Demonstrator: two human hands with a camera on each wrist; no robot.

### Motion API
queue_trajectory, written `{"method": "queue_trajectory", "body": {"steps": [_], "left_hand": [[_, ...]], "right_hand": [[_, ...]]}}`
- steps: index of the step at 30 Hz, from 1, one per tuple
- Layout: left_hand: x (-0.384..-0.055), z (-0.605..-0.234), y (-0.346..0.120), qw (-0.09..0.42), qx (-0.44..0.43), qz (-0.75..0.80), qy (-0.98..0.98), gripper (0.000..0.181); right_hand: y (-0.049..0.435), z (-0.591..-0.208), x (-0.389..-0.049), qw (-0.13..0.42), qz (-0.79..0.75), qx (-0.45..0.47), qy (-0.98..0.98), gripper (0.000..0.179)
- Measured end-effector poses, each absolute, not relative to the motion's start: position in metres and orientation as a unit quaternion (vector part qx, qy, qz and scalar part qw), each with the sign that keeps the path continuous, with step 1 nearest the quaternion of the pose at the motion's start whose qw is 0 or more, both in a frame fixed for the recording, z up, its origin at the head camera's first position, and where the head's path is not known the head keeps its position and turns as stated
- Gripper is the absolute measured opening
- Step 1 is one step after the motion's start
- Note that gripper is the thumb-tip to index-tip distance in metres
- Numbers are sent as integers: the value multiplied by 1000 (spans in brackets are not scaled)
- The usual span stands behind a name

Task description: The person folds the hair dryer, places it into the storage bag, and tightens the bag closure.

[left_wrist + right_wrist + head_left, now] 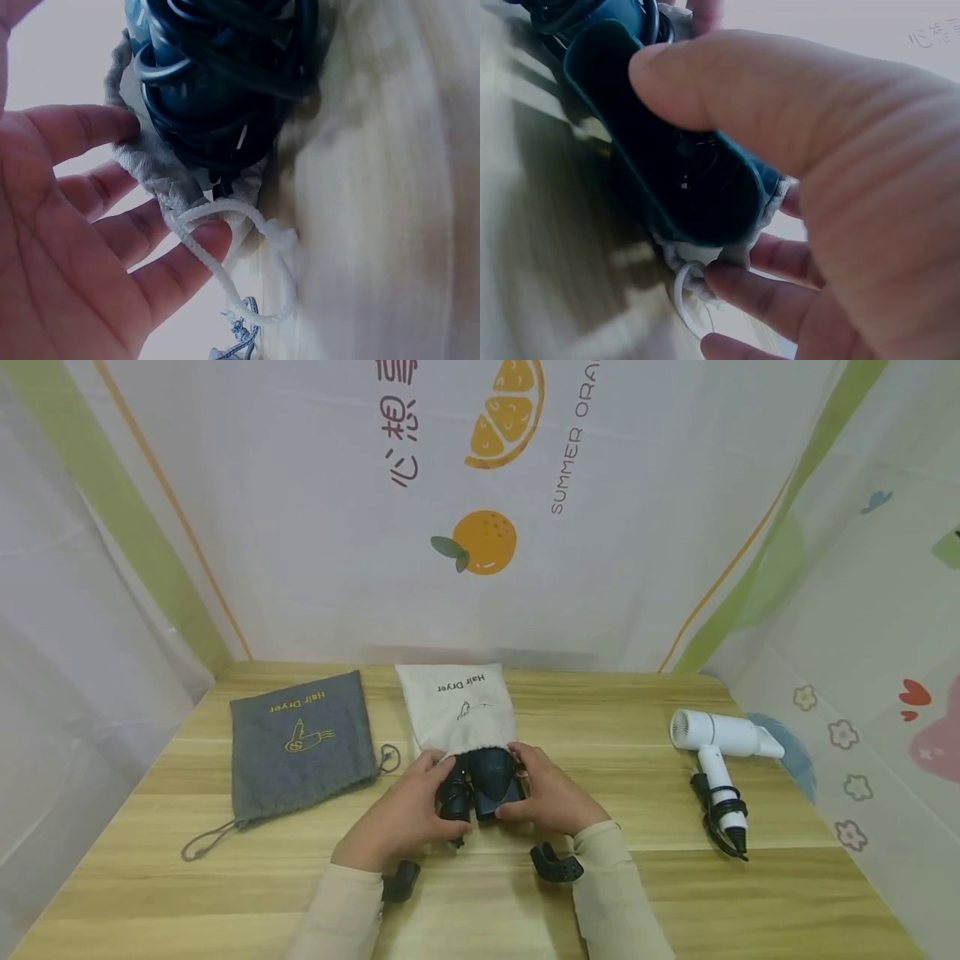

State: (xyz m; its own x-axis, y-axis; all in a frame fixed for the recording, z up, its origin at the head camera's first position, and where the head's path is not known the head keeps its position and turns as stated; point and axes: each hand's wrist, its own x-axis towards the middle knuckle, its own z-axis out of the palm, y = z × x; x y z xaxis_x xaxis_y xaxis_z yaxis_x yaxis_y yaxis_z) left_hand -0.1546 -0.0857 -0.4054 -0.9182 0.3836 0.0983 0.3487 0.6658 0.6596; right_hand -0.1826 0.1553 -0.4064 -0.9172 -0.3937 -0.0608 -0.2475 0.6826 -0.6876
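Observation:
A black hair dryer lies partly inside a white drawstring bag, its nozzle and corded handle at the mouth. My left hand grips the bag's mouth at the left, its thumb alongside the handle. In the left wrist view its fingers touch the gathered cloth beside a looped white cord, and the black power cable is wound round the handle. My right hand holds the dryer's right side. Its thumb presses on the open nozzle, fingers against the bag's edge.
Left of the white bag lies a flat grey drawstring bag printed with a dryer. A white hair dryer with its black cord wrapped round the handle lies at the right. A printed curtain hangs behind the wooden table.

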Motion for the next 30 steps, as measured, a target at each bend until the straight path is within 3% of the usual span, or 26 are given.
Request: {"method": "queue_trajectory", "body": {"steps": [11, 30], "left_hand": [[-152, -410, -86, 101, 196, 344, 913, 116], [-155, -409, -86, 48, 193, 329, 923, 110]], "right_hand": [[155, -405, -182, 100, -354, -172, 914, 97], [149, -404, -182, 83, -340, -169, 921, 90]]}}
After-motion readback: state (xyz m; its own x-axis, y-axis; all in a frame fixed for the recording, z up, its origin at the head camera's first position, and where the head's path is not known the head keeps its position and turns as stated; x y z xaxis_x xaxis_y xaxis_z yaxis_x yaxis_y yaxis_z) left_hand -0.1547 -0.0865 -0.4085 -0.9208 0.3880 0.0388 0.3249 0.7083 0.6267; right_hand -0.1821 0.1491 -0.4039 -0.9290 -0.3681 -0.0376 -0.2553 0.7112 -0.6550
